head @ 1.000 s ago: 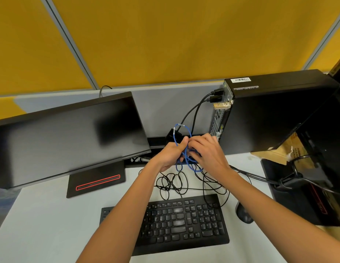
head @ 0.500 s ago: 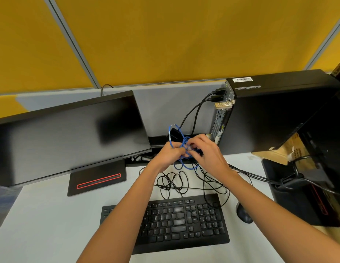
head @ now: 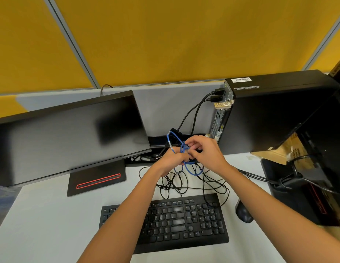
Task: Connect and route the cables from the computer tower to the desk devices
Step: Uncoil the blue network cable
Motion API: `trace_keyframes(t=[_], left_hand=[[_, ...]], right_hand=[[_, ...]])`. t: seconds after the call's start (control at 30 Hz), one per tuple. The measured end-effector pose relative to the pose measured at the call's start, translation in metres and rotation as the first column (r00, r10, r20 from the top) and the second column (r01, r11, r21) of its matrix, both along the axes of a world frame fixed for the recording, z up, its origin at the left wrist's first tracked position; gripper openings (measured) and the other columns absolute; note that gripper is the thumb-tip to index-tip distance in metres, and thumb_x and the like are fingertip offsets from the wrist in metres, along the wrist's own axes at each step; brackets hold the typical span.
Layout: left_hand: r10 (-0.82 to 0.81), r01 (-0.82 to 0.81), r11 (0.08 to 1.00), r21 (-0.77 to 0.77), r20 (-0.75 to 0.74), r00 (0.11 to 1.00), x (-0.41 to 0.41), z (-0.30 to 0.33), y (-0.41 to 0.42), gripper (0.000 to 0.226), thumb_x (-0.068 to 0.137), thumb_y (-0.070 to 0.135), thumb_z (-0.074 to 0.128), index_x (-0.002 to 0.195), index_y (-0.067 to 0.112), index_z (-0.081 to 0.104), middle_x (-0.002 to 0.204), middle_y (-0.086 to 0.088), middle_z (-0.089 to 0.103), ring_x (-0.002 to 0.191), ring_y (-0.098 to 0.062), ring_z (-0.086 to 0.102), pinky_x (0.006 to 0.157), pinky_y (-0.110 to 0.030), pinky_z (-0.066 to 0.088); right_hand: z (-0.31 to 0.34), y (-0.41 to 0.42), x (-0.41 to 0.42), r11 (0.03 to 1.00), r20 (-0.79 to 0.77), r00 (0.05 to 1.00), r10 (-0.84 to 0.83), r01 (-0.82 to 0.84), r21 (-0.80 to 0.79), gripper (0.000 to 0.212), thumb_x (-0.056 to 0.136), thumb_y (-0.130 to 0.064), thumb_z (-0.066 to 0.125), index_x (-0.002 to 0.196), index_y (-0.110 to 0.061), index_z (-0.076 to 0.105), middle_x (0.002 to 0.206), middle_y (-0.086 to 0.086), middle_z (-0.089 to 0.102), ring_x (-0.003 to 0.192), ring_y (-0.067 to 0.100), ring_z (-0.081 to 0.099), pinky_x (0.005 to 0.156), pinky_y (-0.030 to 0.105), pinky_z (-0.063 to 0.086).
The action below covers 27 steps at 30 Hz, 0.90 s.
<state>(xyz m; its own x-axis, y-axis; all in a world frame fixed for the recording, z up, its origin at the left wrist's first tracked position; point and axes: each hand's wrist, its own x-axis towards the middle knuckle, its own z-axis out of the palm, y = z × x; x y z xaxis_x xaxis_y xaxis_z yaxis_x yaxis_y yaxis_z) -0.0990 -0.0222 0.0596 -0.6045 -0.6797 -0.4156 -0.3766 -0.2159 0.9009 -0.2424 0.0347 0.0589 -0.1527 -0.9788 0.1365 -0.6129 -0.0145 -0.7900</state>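
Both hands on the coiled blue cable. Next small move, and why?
Probably keep loosening the thin blue cable: the left hand and the right hand both pinch its loops in front of the black computer tower, and it is still bundled, no free plug showing, so it likely cannot reach the tower's rear ports yet.

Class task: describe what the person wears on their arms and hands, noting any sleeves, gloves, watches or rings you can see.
Nothing is worn. Both forearms are bare up to the bottom edge of the picture, with no sleeves in view. The left hand and right hand have no gloves, and no watch, bracelet or ring is visible.
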Motion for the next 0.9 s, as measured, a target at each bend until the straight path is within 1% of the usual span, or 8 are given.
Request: trace_keyframes(t=[0.17,0.3,0.37,0.43,0.6,0.7,0.8,0.9], left_hand=[[-0.007,0.018,0.994,-0.112,0.106,0.994,-0.001,0.000,-0.004,0.003,0.072,0.006,0.060,0.072,0.007,0.063,0.079,-0.009,0.061,0.081,-0.019,0.058,0.089,-0.042,0.050],[-0.076,0.094,0.989,-0.119,0.148,0.986,-0.001,0.001,-0.003,0.008,0.061,0.014,0.057,0.066,0.009,0.060,0.073,-0.012,0.054,0.075,-0.021,0.051,0.078,-0.040,0.045],[-0.046,0.057,0.994,-0.095,0.119,0.992,-0.001,0.006,-0.005,0.008,0.066,0.006,0.053,0.061,0.008,0.058,0.067,-0.008,0.057,0.074,-0.020,0.055,0.080,-0.034,0.048],[-0.018,0.027,0.997,-0.076,0.113,0.993,-0.001,0.007,-0.010,0.027,0.076,-0.005,0.045,0.055,0.010,0.054,0.057,-0.001,0.056,0.063,-0.014,0.055,0.072,-0.028,0.048],[0.113,-0.090,0.987,-0.132,0.178,0.977,-0.003,-0.002,-0.016,0.035,0.082,-0.010,0.037,0.054,0.008,0.048,0.053,-0.008,0.045,0.047,-0.015,0.041,0.051,-0.023,0.037],[0.205,-0.184,0.976,-0.116,0.207,0.957,-0.004,-0.010,-0.018,0.034,0.086,-0.007,0.035,0.057,0.008,0.044,0.058,-0.008,0.045,0.050,-0.015,0.037,0.047,-0.022,0.032],[0.161,-0.132,0.981,-0.145,0.211,0.964,-0.009,-0.014,-0.018,0.029,0.083,-0.003,0.042,0.058,0.012,0.043,0.059,-0.008,0.040,0.053,-0.016,0.031,0.053,-0.027,0.025],[0.106,-0.071,0.982,-0.176,0.200,0.974,-0.013,-0.014,-0.017,0.031,0.084,0.000,0.047,0.056,0.014,0.044,0.056,-0.004,0.038,0.053,-0.014,0.030,0.053,-0.029,0.024]], right_hand=[[0.007,-0.007,0.000,0.985,0.080,0.996,-0.029,0.015,0.172,0.041,0.079,-0.004,0.074,0.116,-0.018,0.063,0.116,0.000,0.057,0.070,0.008,0.066,0.069,0.014,0.051],[0.012,-0.009,-0.013,0.867,0.375,0.925,-0.051,-0.145,0.476,0.060,0.082,0.002,0.070,0.136,-0.015,0.048,0.118,0.009,0.059,0.086,0.014,0.062,0.086,0.033,0.053],[0.009,-0.008,-0.015,0.861,0.465,0.882,-0.077,-0.176,0.477,0.044,0.085,-0.001,0.068,0.127,-0.009,0.056,0.107,0.015,0.067,0.093,0.018,0.066,0.097,0.037,0.051],[0.007,-0.007,-0.011,0.868,0.498,0.858,-0.125,-0.149,0.474,0.039,0.086,-0.003,0.069,0.122,-0.008,0.055,0.102,0.015,0.067,0.092,0.020,0.065,0.094,0.038,0.052],[0.024,-0.003,-0.016,0.871,0.313,0.922,-0.227,0.048,0.488,0.048,0.083,-0.010,0.063,0.124,-0.020,0.039,0.112,0.006,0.051,0.094,0.019,0.054,0.087,0.037,0.049],[0.047,0.008,-0.010,0.878,0.375,0.920,-0.114,-0.083,0.471,0.040,0.090,-0.027,0.064,0.125,-0.021,0.045,0.108,0.002,0.057,0.090,0.014,0.058,0.077,0.027,0.047],[0.070,0.015,0.003,0.888,0.436,0.900,0.006,-0.205,0.411,0.039,0.091,-0.050,0.056,0.121,-0.026,0.056,0.109,0.000,0.066,0.092,0.010,0.063,0.079,0.025,0.049],[0.076,0.013,0.009,0.908,0.409,0.913,0.007,-0.177,0.379,0.039,0.090,-0.048,0.059,0.123,-0.029,0.050,0.097,0.003,0.070,0.080,0.008,0.064,0.070,0.023,0.050]])
